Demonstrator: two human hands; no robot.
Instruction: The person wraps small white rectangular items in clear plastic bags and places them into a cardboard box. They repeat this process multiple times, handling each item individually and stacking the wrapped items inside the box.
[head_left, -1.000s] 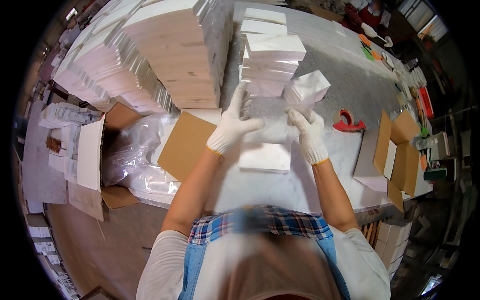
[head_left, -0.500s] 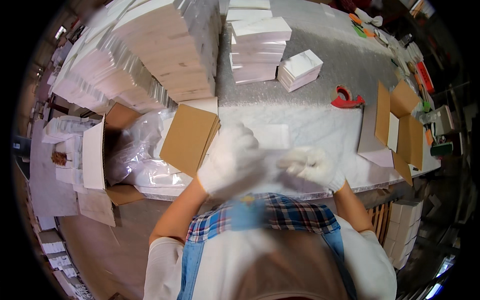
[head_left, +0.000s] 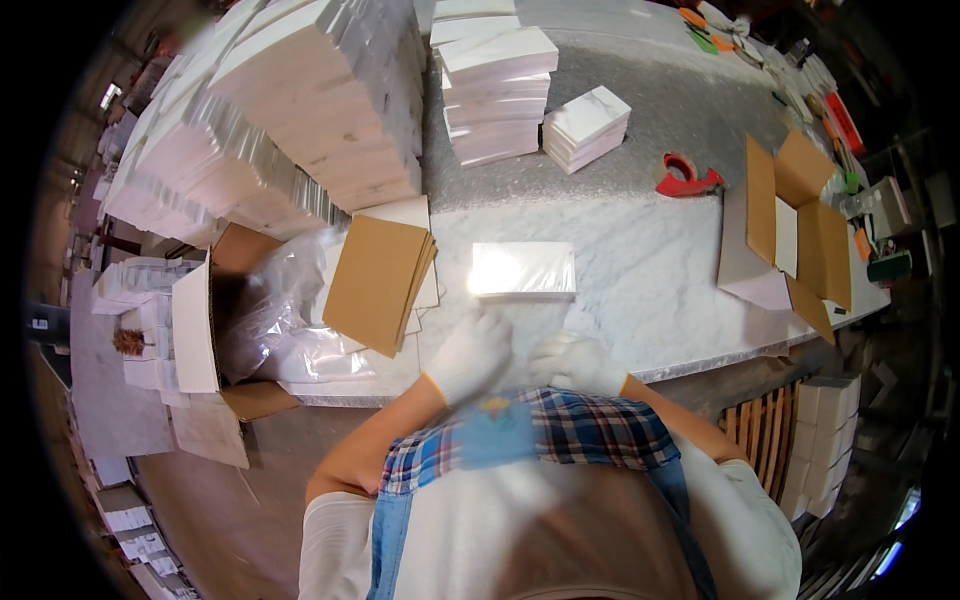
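Near the front edge of the marble table (head_left: pixel 640 290), just beyond both gloved hands, a small stack of white rectangular tiles (head_left: pixel 523 270) lies flat, apart from either hand and glaring under the light. The left hand (head_left: pixel 470 355) and the right hand (head_left: pixel 575 362) sit close together at the table's edge, close to the chest; both are blurred, so I cannot tell whether they are open or closed, and neither visibly holds anything. Judged from its look, the tile stack is stiff, heavy for its size, smooth and likely slippery, with brittle corners; taking it by the two short ends with both hands would seem safest. Just left of it lies a pile of brown cardboard sheets (head_left: pixel 378 283), and beyond that an open carton with a clear plastic liner (head_left: pixel 270 310). Farther back stand taller tile stacks (head_left: pixel 495 90), and to the right a red tape dispenser (head_left: pixel 685 177) and a flattened cardboard box (head_left: pixel 790 235).
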